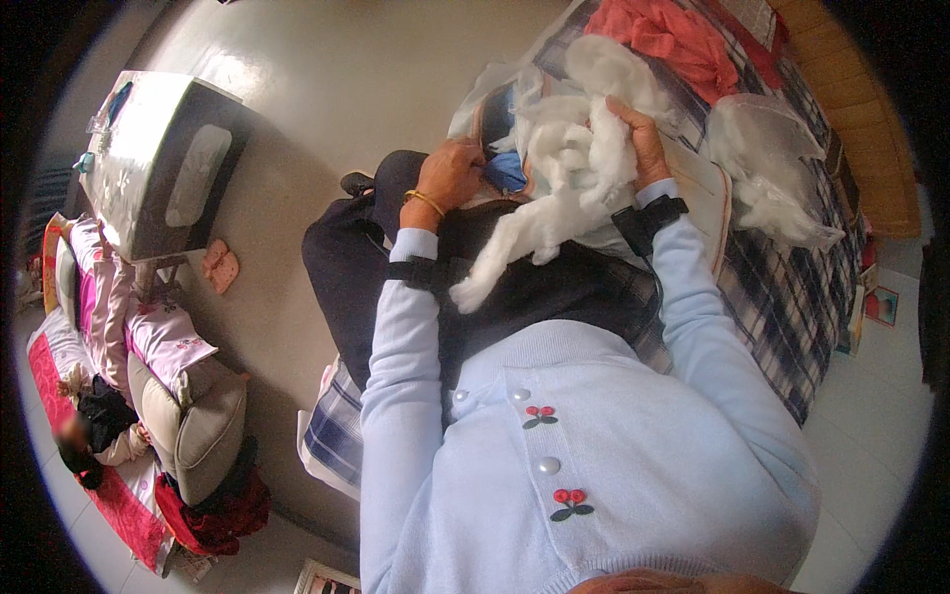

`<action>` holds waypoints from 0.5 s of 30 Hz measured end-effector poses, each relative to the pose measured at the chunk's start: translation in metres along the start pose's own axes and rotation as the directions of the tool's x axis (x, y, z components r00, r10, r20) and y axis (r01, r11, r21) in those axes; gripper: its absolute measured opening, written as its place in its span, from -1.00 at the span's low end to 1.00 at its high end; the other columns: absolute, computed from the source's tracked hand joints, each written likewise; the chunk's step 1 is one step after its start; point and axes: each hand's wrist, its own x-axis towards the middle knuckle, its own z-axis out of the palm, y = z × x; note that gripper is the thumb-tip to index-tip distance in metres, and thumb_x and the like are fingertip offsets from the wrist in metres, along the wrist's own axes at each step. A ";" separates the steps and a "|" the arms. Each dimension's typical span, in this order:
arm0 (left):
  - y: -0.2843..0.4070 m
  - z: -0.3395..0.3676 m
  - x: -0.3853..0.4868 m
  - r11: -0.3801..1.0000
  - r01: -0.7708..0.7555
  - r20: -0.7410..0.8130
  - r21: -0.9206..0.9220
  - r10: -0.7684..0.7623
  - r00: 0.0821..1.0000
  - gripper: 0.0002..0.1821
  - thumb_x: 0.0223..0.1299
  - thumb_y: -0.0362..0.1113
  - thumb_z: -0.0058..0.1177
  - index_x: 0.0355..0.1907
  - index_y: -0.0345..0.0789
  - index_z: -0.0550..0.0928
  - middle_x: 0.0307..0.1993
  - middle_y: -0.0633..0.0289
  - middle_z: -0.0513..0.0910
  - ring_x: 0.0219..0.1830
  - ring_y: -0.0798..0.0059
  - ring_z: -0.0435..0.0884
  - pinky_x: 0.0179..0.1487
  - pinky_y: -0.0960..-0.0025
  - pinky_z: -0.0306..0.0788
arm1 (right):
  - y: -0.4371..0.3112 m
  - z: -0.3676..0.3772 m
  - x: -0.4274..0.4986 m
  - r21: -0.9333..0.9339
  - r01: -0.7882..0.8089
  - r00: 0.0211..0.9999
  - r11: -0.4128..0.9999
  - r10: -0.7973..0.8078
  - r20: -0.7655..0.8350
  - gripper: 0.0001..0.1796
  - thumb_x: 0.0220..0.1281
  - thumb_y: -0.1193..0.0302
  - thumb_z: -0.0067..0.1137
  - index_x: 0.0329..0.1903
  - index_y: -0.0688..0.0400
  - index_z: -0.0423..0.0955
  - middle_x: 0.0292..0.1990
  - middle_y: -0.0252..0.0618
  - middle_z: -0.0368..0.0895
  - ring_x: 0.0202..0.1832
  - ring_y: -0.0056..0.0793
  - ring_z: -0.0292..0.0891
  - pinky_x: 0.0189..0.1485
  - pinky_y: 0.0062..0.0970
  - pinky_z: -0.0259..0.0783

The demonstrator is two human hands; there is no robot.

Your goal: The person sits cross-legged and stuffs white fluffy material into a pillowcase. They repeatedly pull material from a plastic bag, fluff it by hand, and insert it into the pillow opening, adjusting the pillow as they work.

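Above my lap, my right hand (644, 141) grips a bundle of white fluffy fibre stuffing (571, 163), with the thumb and fingers around its upper right part. One long strand of the stuffing hangs down to the left over my dark trousers. My left hand (454, 174) holds the edge of an opened fabric item (482, 122) with a brownish rim; its fingertips are partly hidden. Blue material (507, 172) shows inside the opening. Thin clear plastic (512, 74) lies behind the stuffing.
A clear plastic bag of white stuffing (772, 163) and a coral-red cloth (668, 37) lie on the plaid bedcover (779, 297) to the right. At the left are a white-topped table (137, 148), a pink slipper (220, 266) and a grey cushioned sofa (211, 431) with a person (104, 423) on it.
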 end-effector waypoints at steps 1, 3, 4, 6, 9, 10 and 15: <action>-0.001 0.000 0.000 0.999 -0.017 -0.016 -0.033 0.017 1.000 -0.87 -0.05 -0.40 0.12 -0.38 -0.33 0.62 -0.23 0.04 0.63 -0.14 0.02 0.58 -0.03 0.15 0.47 | 0.000 -0.001 0.000 0.001 0.002 1.000 1.000 -0.002 -0.026 -0.65 0.18 0.17 0.25 -0.24 0.24 0.55 -0.40 -0.21 0.64 -0.42 -0.41 0.57 -0.30 -0.49 0.53; -0.002 -0.001 0.000 0.997 -0.038 -0.030 -0.074 0.036 0.999 -0.86 -0.07 -0.43 0.14 -0.36 -0.34 0.63 -0.23 0.05 0.64 -0.16 0.05 0.61 -0.04 0.20 0.49 | 0.000 -0.001 0.001 0.004 -0.002 1.000 1.000 0.002 -0.031 -0.65 0.14 0.20 0.29 -0.19 0.20 0.53 -0.38 -0.26 0.62 -0.43 -0.43 0.54 -0.30 -0.50 0.51; -0.003 -0.002 -0.001 0.987 -0.069 -0.056 -0.143 0.061 0.997 -0.87 -0.07 -0.43 0.14 -0.38 -0.34 0.64 -0.26 0.06 0.64 -0.18 0.06 0.61 -0.06 0.21 0.49 | 0.001 -0.002 0.001 0.009 0.000 0.999 1.000 0.001 -0.036 -0.66 0.14 0.20 0.29 -0.19 0.20 0.52 -0.38 -0.27 0.61 -0.43 -0.43 0.54 -0.30 -0.50 0.51; -0.003 -0.006 0.000 0.973 -0.080 -0.057 -0.216 0.069 0.996 -0.90 -0.07 -0.44 0.14 -0.41 -0.33 0.66 -0.31 0.09 0.65 -0.23 0.08 0.61 -0.11 0.22 0.50 | 0.001 -0.001 0.001 0.012 -0.006 0.999 1.000 0.006 -0.050 -0.66 0.14 0.20 0.29 -0.18 0.20 0.52 -0.38 -0.29 0.61 -0.44 -0.44 0.53 -0.31 -0.50 0.51; 0.001 -0.013 -0.003 0.930 0.008 -0.013 -0.369 -0.014 1.000 -0.86 -0.01 -0.42 0.18 -0.34 -0.35 0.68 -0.33 0.10 0.66 -0.27 0.23 0.64 -0.15 0.30 0.50 | 0.000 0.002 -0.001 -0.001 0.009 0.997 1.000 -0.010 -0.080 -0.63 0.14 0.20 0.30 -0.14 0.21 0.52 -0.34 -0.28 0.61 -0.39 -0.44 0.54 -0.27 -0.50 0.51; 0.002 -0.016 -0.003 0.923 0.048 0.021 -0.381 -0.043 0.999 -0.86 0.01 -0.42 0.17 -0.32 -0.36 0.68 -0.34 0.11 0.66 -0.28 0.27 0.64 -0.16 0.32 0.50 | 0.001 0.003 -0.002 -0.003 0.029 0.997 1.000 -0.029 -0.074 -0.62 0.14 0.21 0.30 -0.12 0.21 0.51 -0.32 -0.28 0.60 -0.37 -0.44 0.54 -0.26 -0.50 0.51; 0.004 -0.028 -0.003 0.902 0.168 0.186 -0.398 -0.100 0.977 -0.84 0.10 -0.38 0.17 -0.26 -0.37 0.68 -0.33 0.15 0.70 -0.24 0.47 0.63 -0.11 0.37 0.49 | 0.000 0.006 -0.004 0.002 0.048 0.994 0.999 -0.047 -0.098 -0.57 0.15 0.22 0.29 -0.03 0.23 0.49 -0.24 -0.26 0.59 -0.28 -0.44 0.54 -0.18 -0.51 0.51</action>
